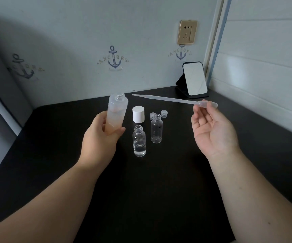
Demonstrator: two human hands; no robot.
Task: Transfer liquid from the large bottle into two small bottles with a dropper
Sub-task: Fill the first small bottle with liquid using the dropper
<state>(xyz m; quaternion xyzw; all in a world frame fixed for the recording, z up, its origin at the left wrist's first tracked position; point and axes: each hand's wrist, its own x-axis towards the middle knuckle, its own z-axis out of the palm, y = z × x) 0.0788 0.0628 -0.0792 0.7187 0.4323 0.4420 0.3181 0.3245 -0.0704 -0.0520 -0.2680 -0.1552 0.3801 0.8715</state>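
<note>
The left hand (99, 137) grips the uncapped frosted large bottle (116, 114) above the worktop (159, 190); right-hand fingers (200, 106) pinch the clear plastic dropper (176, 100); its tip must next enter the neck to refill

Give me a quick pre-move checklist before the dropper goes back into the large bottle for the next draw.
1. Large bottle uncapped: ok, its neck is open and the white cap stands on the table.
2. Left hand grip on the large bottle: ok, fingers wrap its lower body; the bottle is tilted.
3. Right hand grip on the dropper: ok, fingertips pinch the bulb end and the tip points at the bottle neck.
4. Dropper empty: cannot tell.
5. Near small bottle: ok, open, some liquid in it.
6. Far small bottle: not ok, open but looks empty.
</note>
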